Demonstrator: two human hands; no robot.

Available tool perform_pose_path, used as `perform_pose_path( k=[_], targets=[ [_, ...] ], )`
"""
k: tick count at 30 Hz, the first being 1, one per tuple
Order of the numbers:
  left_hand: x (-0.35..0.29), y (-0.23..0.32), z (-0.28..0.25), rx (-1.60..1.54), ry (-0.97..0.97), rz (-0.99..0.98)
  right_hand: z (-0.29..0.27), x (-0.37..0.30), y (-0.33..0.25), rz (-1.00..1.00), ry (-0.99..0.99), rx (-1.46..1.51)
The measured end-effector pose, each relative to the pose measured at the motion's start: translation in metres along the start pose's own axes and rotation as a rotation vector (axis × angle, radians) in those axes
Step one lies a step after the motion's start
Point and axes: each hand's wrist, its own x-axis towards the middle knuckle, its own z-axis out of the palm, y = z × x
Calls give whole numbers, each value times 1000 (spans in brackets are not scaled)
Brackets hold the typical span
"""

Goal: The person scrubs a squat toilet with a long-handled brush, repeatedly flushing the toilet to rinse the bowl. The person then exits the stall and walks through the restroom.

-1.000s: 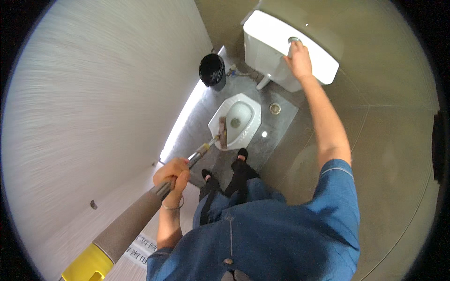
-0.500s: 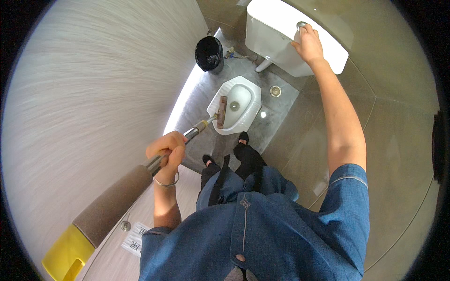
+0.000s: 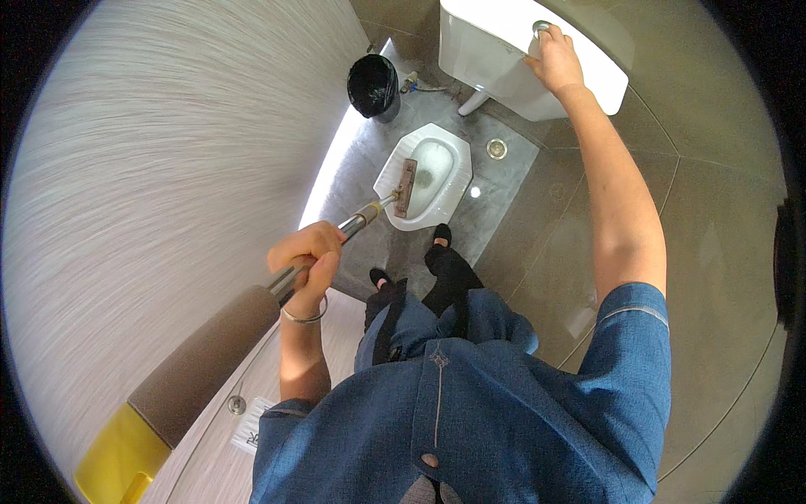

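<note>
My left hand (image 3: 306, 262) is closed round the metal pole (image 3: 357, 223) of a long-handled mop, which has a brown grip sleeve (image 3: 206, 365) and a yellow end (image 3: 122, 454). The narrow brown mop head (image 3: 405, 189) is over the left side of the white squat toilet (image 3: 462, 172). My right hand (image 3: 558, 63) reaches to the white cistern (image 3: 495, 71). Its fingertips touch the round metal flush button (image 3: 541, 29) on top, with the thumb apart near the front edge. The drain in the bowl looks blurred, with whitish water around it.
A black-lined waste bin (image 3: 374, 88) stands by the left partition (image 3: 210, 126). A floor drain (image 3: 497, 149) lies right of the toilet. Behind the bin is a small valve with a hose (image 3: 411, 82). A tiled wall (image 3: 663, 244) rises close on the right.
The bowl's drain has become blurred, and water now shows in the bowl. The whole view has shifted slightly. Both hands keep their places on the pole and the button.
</note>
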Motion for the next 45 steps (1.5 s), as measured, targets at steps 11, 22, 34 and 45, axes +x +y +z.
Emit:
perform_pose_path(
  k=[11,22,34,45],
  targets=[
    [-5,0,2,2,33,31,-5,-2,-5,-8,-4,11],
    [-16,-7,-4,-29,14,36,0,-5,-7,-26,30,27],
    [-30,-1,1,8,71,39,7,-3,5,-9,12,3],
    [-74,15,-7,61,182,66,10,0,4,-29,-25,-82]
  ],
)
